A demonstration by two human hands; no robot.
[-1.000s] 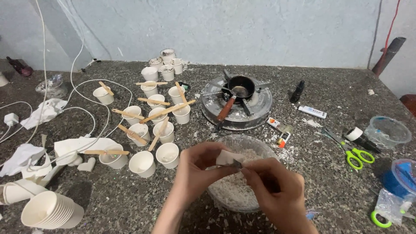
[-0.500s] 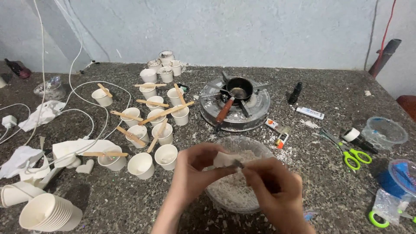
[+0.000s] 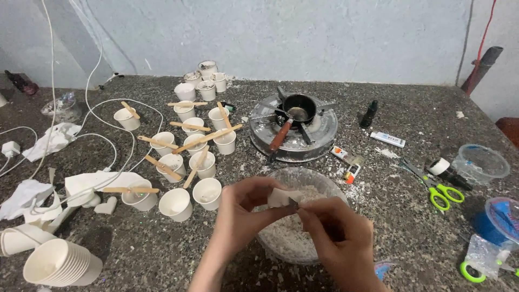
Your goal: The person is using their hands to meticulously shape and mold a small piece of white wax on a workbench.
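Observation:
My left hand (image 3: 243, 213) pinches a small white waxy chunk (image 3: 281, 197) above a clear bowl (image 3: 303, 176) that holds white flakes. My right hand (image 3: 338, 235) is closed on a thin dark blade-like tool whose tip touches the chunk; most of the tool is hidden in my fingers. Both hands hover over the bowl at the near edge of the speckled stone counter (image 3: 400, 216). White crumbs lie scattered around the bowl.
Several small white cups (image 3: 176, 204) with wooden sticks stand left of the bowl. Behind it a round burner (image 3: 319, 135) carries a small black pot (image 3: 299, 108). Green scissors (image 3: 440, 190), tape, tubes and plastic containers lie right. Stacked cups (image 3: 59, 262), white cables and paper are left.
My hands and the chunk have stayed over the bowl, with only small shifts of the fingers. The view has drifted slightly.

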